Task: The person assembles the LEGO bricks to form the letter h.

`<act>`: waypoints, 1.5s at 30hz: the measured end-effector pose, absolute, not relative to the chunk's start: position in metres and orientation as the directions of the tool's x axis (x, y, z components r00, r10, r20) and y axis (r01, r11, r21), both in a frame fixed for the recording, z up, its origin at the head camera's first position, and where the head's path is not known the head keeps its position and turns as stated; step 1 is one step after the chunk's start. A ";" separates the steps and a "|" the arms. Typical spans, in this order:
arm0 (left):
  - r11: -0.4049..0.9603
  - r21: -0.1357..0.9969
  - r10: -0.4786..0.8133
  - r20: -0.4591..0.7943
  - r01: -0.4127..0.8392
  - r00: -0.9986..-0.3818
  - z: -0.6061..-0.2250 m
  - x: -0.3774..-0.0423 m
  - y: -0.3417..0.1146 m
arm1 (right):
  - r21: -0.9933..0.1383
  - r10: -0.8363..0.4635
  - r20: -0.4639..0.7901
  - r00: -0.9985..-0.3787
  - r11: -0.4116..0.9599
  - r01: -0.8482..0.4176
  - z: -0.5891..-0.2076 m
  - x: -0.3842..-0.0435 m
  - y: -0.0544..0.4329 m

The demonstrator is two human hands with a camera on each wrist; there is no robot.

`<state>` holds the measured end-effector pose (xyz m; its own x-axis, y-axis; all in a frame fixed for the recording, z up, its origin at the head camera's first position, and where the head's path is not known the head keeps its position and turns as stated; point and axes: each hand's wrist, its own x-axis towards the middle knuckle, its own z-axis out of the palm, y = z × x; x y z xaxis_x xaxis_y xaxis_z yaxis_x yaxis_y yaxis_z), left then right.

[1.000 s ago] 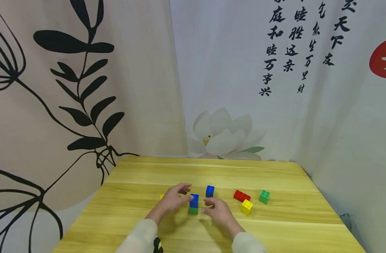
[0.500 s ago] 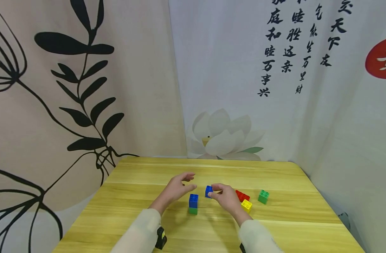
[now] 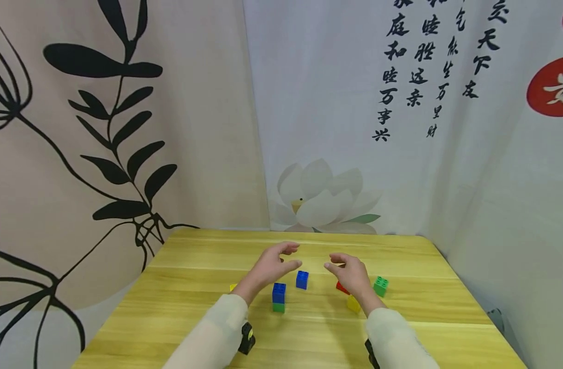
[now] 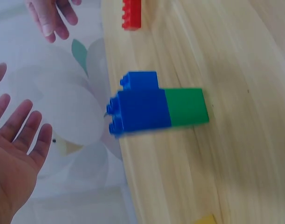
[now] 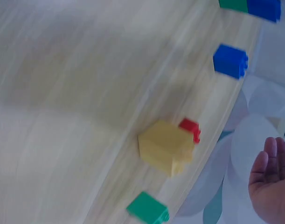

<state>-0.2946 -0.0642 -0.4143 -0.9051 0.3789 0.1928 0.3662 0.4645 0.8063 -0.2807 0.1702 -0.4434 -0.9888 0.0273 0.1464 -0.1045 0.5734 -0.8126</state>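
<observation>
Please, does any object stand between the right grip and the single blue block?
Nothing visible does. In the head view, only bare tabletop shows between the right grip and the single blue block. The red block, partly hidden by the grip, lies outside that gap.

The head view looks forward and down over the tabletop (image 3: 309, 338); both wrist views look from nearer, tipped sideways, sharing the blue-and-green stack (image 4: 163, 109), central in the left, upper right in the right.
</observation>
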 end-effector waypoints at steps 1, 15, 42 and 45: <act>0.460 0.807 0.384 0.195 0.370 -0.902 -0.414 -0.295 -0.061 | -0.809 0.034 0.148 -0.988 0.579 -0.101 -0.442 -0.282 0.175; 0.403 0.846 0.415 0.171 0.349 -0.893 -0.435 -0.284 -0.013 | -0.796 0.105 0.112 -0.988 0.604 -0.026 -0.438 -0.284 0.237; 0.327 0.938 0.140 0.071 0.114 -0.988 -0.520 -0.259 0.079 | -0.879 0.232 -0.108 -0.967 0.432 0.202 -0.512 -0.276 0.310; 0.316 0.945 0.087 0.054 0.079 -0.995 -0.525 -0.257 0.088 | -0.889 0.223 -0.142 -0.964 0.399 0.223 -0.518 -0.277 0.310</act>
<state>-0.2571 0.0882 -0.5254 -0.9948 0.0866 0.0542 0.0790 0.3162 0.9454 -0.2775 0.3098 -0.5184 -0.9644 0.2231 -0.1422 0.2234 0.3987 -0.8895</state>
